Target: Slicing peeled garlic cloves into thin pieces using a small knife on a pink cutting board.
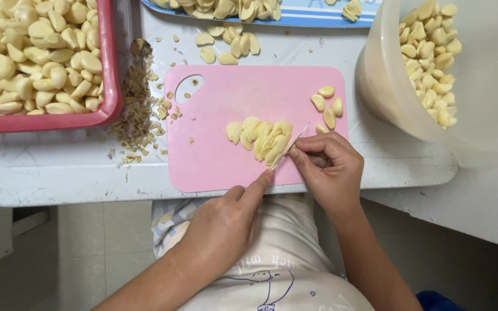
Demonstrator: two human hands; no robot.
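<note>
Nearest the camera, at lower centre of the frame, the left hand extends its index finger onto the lower edge of the pink cutting board; its other fingers are curled and grasp nothing. Right of it, the right hand is closed around a small knife, blade angled up toward the sliced garlic pile at mid-board.

Four peeled cloves lie near the board's upper right corner, apart from the pile. A red basket of whole cloves fills the upper left. A translucent plastic bowl holding more cloves sits at upper right. Trimmed garlic scraps lie on the white table between basket and board.

Hazards, as judged:
- The left index fingertip rests just beside the blade. A slip on a slick clove could cut it.
- The board's near edge lies close to the table edge. Downward pressure there could shift it.
- Slices near the lower side of the pile could be pushed off the board.
</note>
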